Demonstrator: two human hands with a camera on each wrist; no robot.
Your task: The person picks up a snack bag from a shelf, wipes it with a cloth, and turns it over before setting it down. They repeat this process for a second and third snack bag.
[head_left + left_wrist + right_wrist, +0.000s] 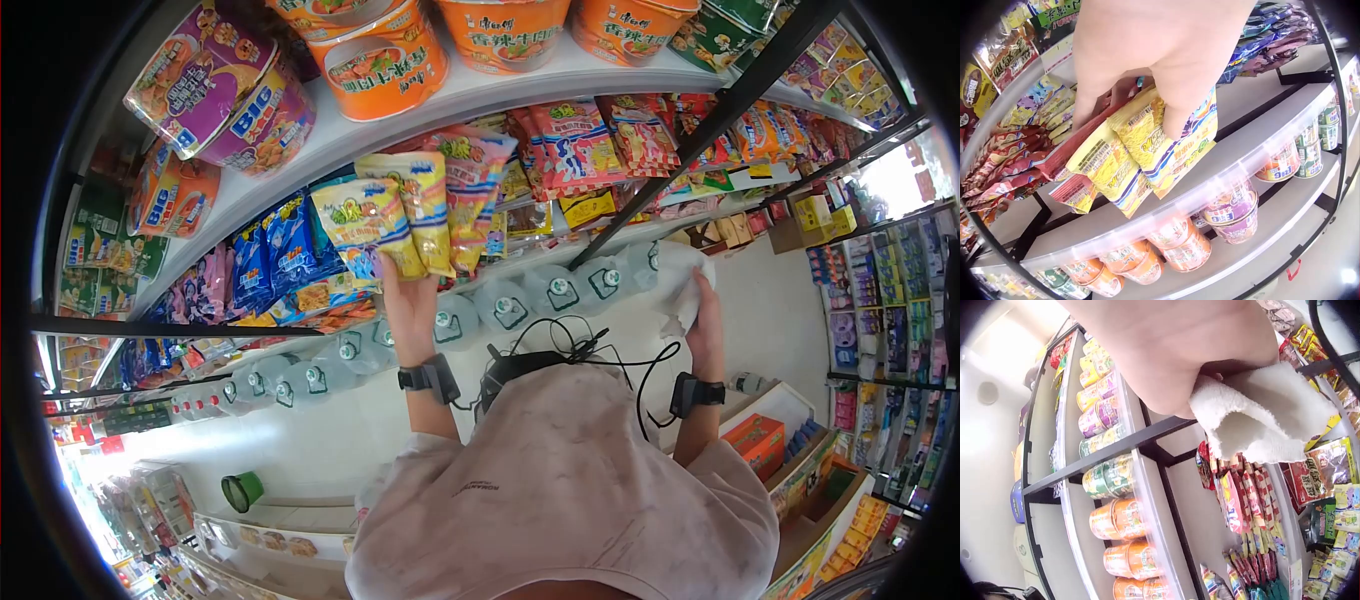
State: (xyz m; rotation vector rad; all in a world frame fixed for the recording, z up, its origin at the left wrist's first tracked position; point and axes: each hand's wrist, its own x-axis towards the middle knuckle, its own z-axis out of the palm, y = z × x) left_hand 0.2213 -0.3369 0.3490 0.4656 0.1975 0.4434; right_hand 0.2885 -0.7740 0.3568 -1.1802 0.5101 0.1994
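Note:
My left hand point(408, 310) grips a bunch of yellow snack bags point(362, 228) in front of the middle shelf. In the left wrist view the thumb presses on the front yellow bag point(1175, 153), while the fingers reach behind the bunch. A red-edged bag point(1075, 192) lies at the back of that bunch. Over on the right, my right hand point(708, 325) holds a white cloth point(682, 290). The right wrist view shows this cloth point(1254, 419) folded and bunched beneath the palm, its fingertips hidden.
Orange noodle tubs point(380, 70) and purple ones point(215, 85) line the shelf above. Pink snack bags point(570, 145) and blue bags point(275, 250) hang along the same shelf as the bunch. Large water bottles point(500, 303) stand below. A black shelf post point(690, 140) rises between my hands.

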